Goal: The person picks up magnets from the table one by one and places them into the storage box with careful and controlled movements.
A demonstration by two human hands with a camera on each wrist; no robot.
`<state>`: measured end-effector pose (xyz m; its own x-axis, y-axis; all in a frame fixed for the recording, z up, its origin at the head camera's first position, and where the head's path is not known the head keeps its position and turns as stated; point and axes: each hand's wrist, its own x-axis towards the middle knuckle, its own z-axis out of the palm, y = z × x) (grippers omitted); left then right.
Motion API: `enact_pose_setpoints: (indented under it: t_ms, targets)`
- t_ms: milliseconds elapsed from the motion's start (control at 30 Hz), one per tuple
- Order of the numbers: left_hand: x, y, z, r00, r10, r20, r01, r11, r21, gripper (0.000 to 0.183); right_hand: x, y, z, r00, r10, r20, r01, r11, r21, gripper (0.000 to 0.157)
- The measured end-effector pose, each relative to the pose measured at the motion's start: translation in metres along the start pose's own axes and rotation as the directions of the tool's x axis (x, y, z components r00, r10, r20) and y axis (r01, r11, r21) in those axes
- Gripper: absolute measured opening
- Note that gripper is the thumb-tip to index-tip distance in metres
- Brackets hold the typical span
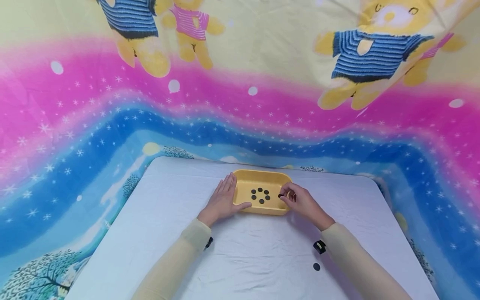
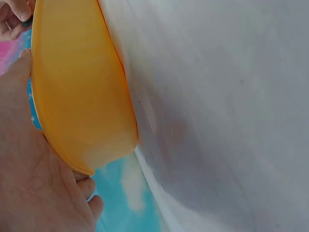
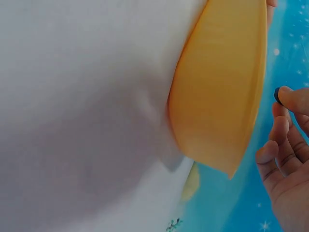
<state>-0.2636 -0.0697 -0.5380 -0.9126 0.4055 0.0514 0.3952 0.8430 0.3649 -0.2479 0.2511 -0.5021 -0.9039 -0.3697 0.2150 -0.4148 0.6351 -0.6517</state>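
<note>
A yellow plastic tray [image 1: 262,210] with raised walls stands near the far side of the table. Inside it, several small black discs [image 1: 261,201] lie in a ring on the floor. My left hand [image 1: 221,202] rests along the tray's left rim, fingers straight and thumb over the near left corner. In the left wrist view the palm lies against the yellow wall [image 2: 84,87]. Above the tray's right end, my right hand [image 1: 300,202] pinches one black disc [image 3: 277,95] between thumb and fingertip. Its other fingers are loosely bent, beside the rim in the right wrist view.
Another black disc [image 1: 316,266] lies on the white tablecloth [image 1: 247,258], near the right forearm. A black wrist device [image 1: 319,246] sits at the right cuff. Behind the table hangs a patterned curtain [image 1: 243,112] with bears and snowflakes.
</note>
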Motion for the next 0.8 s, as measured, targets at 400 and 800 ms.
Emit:
enact_pose_setpoints:
  t_ms: [400,800]
  targets:
    - [-0.001,0.001,0.002,1.0,-0.001,-0.008,0.001,1.0,0.013,0.124,0.027,-0.004,0.022,0.997,0.024,0.068,-0.026,0.999,0.028,0.015]
    - [0.0,0.0,0.001,1.0,0.002,-0.015,-0.002,1.0,0.003,0.123,0.052,-0.002,0.036,0.986,0.126,0.11,-0.127,0.992,0.008,0.01]
